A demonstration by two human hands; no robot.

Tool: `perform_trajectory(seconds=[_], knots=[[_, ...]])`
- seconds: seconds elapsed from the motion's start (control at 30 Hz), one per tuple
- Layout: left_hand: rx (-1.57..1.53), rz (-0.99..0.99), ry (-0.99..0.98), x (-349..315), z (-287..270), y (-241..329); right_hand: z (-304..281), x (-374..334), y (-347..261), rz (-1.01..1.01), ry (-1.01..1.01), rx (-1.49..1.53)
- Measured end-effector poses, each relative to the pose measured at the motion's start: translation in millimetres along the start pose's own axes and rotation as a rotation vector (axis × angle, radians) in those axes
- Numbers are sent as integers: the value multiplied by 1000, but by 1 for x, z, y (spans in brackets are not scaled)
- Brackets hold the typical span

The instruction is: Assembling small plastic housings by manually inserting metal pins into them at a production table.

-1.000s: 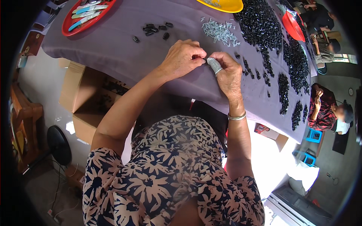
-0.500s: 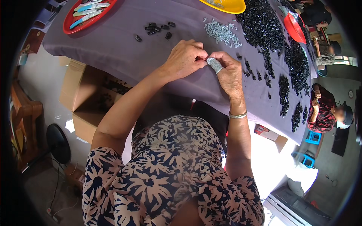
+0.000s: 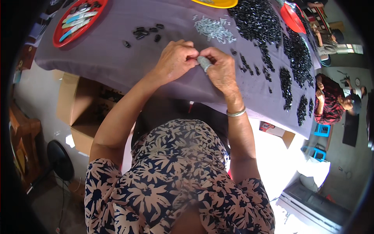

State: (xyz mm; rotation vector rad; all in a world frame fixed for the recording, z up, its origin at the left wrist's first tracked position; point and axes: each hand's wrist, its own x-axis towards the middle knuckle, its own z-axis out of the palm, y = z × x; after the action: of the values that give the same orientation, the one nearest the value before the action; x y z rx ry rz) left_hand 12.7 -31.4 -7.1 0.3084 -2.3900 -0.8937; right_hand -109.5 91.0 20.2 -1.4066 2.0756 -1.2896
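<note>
Over the near edge of the cloth-covered table, my left hand (image 3: 174, 61) and my right hand (image 3: 220, 69) meet at the fingertips. Both are closed in a pinch, and whatever is between the fingers is too small and hidden to make out. A grey wrap (image 3: 204, 64) covers one finger of my right hand. Just beyond the hands lies a heap of small silvery screw-like pieces (image 3: 213, 29). Several small black parts (image 3: 141, 32) rest in a loose group beyond my left hand. A large spread of similar black parts (image 3: 255, 23) covers the table to the right.
A red tray (image 3: 58, 42) at the far left holds several white and blue-handled tools. A yellow dish (image 3: 220, 4) and a red bowl (image 3: 292, 18) stand at the back. Under the table sits an open cardboard box (image 3: 82, 137). Another person in a checked shirt (image 3: 329, 99) is at the right.
The view has shifted, so the table and its contents appear further left. My hands remain pinched together at the fingertips.
</note>
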Motion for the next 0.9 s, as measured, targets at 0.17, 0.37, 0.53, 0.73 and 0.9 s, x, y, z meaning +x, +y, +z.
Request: perform_trajectory(seconds=[0.17, 0.37, 0.53, 0.73, 0.9], knots=[[-13, 19, -2, -1, 0, 1, -1, -6, -1, 5, 13, 33], [-85, -6, 11, -3, -4, 4, -20, -28, 15, 3, 176, 252], [-50, -4, -24, -2, -5, 5, -105, -42, 58, 65, 383, 87], [-39, 3, -53, -1, -5, 4, -149, -31, 59, 131, 310, -312], [-38, -21, -56, -1, -6, 8, -140, -15, 64, 3, 46, -533]])
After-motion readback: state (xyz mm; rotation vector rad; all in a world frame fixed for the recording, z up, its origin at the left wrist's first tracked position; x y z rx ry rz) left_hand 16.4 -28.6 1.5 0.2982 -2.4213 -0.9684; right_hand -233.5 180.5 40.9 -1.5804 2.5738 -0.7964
